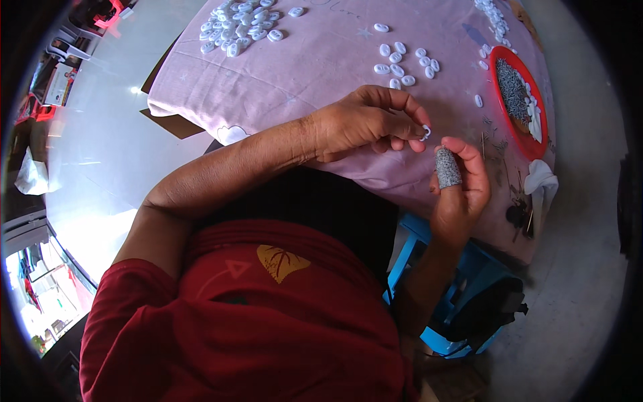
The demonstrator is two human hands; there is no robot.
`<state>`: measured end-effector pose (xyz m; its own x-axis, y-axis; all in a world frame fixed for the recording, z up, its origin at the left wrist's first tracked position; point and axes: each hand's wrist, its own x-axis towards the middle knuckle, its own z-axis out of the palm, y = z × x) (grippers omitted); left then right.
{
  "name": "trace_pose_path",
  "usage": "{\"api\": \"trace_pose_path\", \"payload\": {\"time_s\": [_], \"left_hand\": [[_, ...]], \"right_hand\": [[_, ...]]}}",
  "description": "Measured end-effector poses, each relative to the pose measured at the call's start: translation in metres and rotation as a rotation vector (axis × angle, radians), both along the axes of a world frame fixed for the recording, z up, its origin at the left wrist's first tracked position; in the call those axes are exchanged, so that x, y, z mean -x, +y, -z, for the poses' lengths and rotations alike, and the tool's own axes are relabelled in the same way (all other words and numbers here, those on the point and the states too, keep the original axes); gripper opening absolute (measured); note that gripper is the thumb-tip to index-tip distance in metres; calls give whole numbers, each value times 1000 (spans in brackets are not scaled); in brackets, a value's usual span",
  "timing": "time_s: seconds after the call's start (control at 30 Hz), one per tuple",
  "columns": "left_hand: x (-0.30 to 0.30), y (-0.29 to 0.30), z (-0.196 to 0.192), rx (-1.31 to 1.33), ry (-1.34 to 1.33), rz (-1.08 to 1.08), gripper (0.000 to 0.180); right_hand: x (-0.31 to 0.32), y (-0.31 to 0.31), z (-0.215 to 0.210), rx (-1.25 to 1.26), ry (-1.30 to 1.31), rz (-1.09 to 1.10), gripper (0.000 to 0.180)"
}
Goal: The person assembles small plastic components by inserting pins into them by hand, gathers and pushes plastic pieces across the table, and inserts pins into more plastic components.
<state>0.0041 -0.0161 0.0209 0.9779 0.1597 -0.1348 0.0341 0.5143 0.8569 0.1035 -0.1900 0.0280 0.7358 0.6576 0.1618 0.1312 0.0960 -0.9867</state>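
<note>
Pinched between the thumb and forefinger of my left hand [375, 120] is a small white C-shaped plastic piece [426, 132]. Just to its right is my right hand [469, 181], fingers curled in toward the thumb; a grey textured cover [447, 167] wraps that thumb. Whatever the right fingertips may hold is hidden or too small to make out. The two hands are close but apart, over the near edge of the pink tablecloth [315, 87]. Beyond them lies a loose group of white oval pieces [397, 70] with dark marks on top.
At the far left is a heap of white ovals [238, 30]. A red bowl [541, 110] at right holds many small grey metal pieces [512, 90]. Thin tools and a white cloth [541, 179] lie near the right edge. A blue plastic stool [408, 231] stands below the table.
</note>
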Motion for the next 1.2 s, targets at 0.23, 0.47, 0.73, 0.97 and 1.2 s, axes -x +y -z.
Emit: {"api": "trace_pose_path", "payload": {"time_s": [0.23,0.47,0.73,0.97,1.2], "left_hand": [[4,4,-5,-71,38,45,15],[5,6,1,12,-16,31,13],[9,7,6,-57,-80,68,20],[12,7,7,-185,-139,48,21],[15,2,9,-212,-193,5,19]], "right_hand": [[5,0,-2,33,-62,6,17],[8,0,1,34,-71,-11,18],[13,-1,-2,52,-94,-24,23],[16,-4,-3,36,-114,-54,23],[18,-3,-2,23,-172,-52,23]]}}
